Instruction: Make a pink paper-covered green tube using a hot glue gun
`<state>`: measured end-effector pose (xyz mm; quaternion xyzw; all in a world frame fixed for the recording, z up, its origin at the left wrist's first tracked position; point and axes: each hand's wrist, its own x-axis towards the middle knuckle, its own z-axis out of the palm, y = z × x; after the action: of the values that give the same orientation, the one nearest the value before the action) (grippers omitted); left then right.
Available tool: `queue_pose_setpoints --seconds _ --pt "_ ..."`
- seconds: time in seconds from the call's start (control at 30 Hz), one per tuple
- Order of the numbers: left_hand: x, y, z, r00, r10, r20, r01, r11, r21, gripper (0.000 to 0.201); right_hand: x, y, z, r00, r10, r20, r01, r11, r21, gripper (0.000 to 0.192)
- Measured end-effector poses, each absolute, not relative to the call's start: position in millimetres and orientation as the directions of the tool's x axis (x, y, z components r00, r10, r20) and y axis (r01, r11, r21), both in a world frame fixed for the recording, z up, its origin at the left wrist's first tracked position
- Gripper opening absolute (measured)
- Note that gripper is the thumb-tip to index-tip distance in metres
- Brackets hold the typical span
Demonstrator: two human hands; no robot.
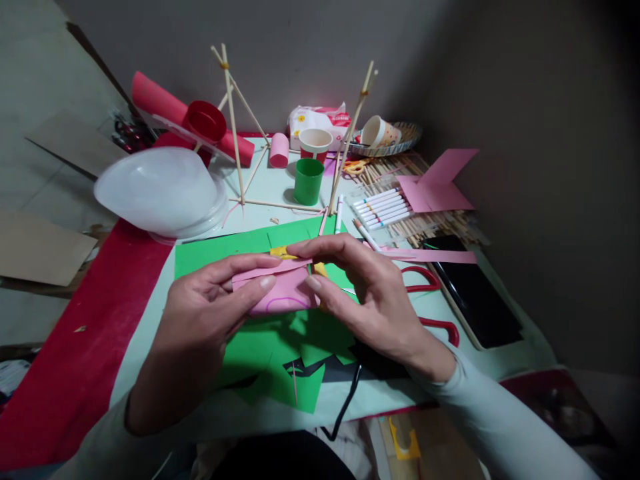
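Note:
Between my hands is a folded piece of pink paper (pixel 287 293) with a curved purple line drawn on it. My left hand (pixel 207 300) pinches its left part, thumb in front and fingers behind. At the right end, my right hand (pixel 367 287) has its thumb and index finger closed on the paper's edge. Something yellow (pixel 320 270) shows behind the paper, partly hidden by my fingers; I cannot make out what it is. Below lie green paper sheets (pixel 215 245) and cut green pieces. Beside my right hand are red scissors handles (pixel 430 280).
Stick frames (pixel 233 127) stand behind, near a green cup (pixel 309 181) and a paper cup (pixel 316 141). Translucent lids (pixel 155 187) are at left. Markers (pixel 383 208), a phone (pixel 475 293), loose wooden sticks (pixel 385 170) and cut pink paper (pixel 443 183) lie at right.

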<state>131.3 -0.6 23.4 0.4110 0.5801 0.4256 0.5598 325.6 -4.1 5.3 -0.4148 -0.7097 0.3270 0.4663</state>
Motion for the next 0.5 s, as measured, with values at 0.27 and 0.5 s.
queue_pose_setpoints --seconds 0.27,0.5 --pt "153 -18 24 -0.242 0.964 -0.115 0.098 0.142 0.985 0.018 315 -7 -1 -0.147 0.96 0.237 0.059 0.247 -0.967 0.021" --pt "159 -30 22 -0.299 0.953 -0.052 0.208 0.119 0.971 0.013 314 -8 3 -0.119 0.964 0.238 -0.085 0.229 -0.97 0.016"
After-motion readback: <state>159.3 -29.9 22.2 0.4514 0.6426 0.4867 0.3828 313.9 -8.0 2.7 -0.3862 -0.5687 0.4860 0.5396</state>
